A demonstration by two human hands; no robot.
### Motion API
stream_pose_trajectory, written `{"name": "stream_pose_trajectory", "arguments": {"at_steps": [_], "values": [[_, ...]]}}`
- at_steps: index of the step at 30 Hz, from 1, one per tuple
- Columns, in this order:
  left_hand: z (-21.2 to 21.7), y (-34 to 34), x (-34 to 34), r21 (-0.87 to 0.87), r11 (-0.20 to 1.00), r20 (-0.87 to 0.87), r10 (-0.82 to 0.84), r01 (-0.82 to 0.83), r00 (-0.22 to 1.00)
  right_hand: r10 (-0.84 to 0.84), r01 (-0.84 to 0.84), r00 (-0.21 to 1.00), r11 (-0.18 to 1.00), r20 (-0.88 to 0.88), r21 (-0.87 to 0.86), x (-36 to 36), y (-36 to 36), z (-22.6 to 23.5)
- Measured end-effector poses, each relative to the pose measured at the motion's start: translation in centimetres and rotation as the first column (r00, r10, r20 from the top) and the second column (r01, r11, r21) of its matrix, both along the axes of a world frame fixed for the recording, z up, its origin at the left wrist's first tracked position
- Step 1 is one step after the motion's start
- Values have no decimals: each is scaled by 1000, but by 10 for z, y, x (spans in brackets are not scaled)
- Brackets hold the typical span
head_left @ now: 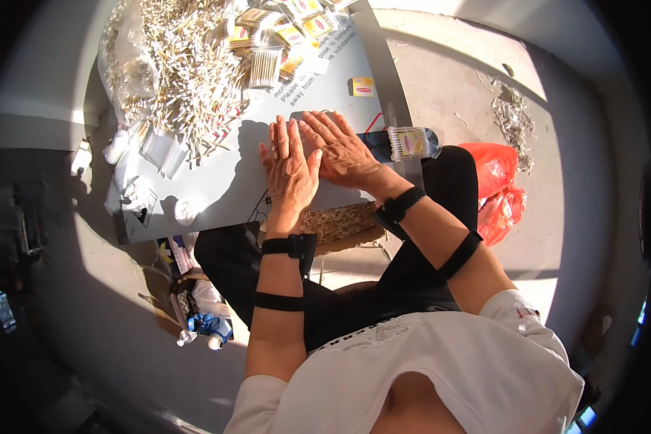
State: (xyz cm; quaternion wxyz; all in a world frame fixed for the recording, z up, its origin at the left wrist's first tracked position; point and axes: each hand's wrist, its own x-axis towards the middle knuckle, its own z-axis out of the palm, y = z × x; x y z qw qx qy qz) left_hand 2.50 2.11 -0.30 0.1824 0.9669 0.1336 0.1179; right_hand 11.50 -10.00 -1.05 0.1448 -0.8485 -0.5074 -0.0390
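Note:
Side by side over the grey tabletop (228, 210), my left hand (291, 177) and my right hand (346, 158) lie palms down, fingers stretched out. The left thumb meets the edge of the right hand. Whatever may be under the palms is hidden. Beyond them and to the left spreads a big heap of loose cotton swabs (188, 72). Filled packs of cotton swabs (265, 66) with yellow-and-red labels are piled at the far edge. A small yellow label card (362, 87) lies beyond my right hand. Another swab pack (408, 143) rests on something dark at the right edge, near my knee.
Clear plastic bags (163, 150) and a white roundish item (184, 211) sit on the table's left. Red plastic bags (499, 192) stand on the floor at right, near scattered swabs (512, 116). A box of odds and ends (195, 304) is by my left leg.

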Motion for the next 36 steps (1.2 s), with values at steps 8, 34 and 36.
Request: {"name": "stream_pose_trajectory", "arguments": {"at_steps": [8,34,36], "values": [[0,-5,1,212,973,-205,-48,92,978,-9,288,862,831,-506,476,-2,-36,4],[4,-13,-20,147,984,-15,-101,102,995,-131,279,923,875,-362,395,-1,-26,2],[3,-13,-22,140,985,-4,-102,101,995,-135,295,925,843,-354,449,-1,-23,4]]}}
